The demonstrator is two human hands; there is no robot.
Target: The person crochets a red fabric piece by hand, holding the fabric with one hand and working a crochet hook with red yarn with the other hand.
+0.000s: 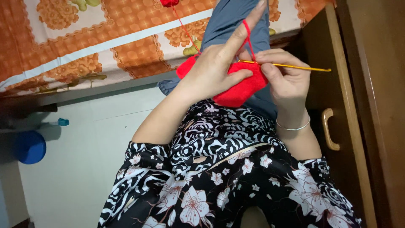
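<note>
Left hand (211, 69) grips red crochet piece (240, 86) over lap, thumb pressed on front, index finger raised with yarn (247, 31) looped over it. Right hand (284, 78) pinches yellow hook (295, 66), hook level, tip at piece's top edge. Hands close together, touching piece from both sides. Yarn strand runs up to red ball (169, 2) on bed (84, 38). Wooden cabinet (337, 105) at right; blue bowl (29, 147) on floor, left.

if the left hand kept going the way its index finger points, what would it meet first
Likely the grey trouser leg just past the fingertip; the left hand points up toward the orange patterned bedspread beyond it. The red yarn already loops over that finger. Depth is unclear.
</note>
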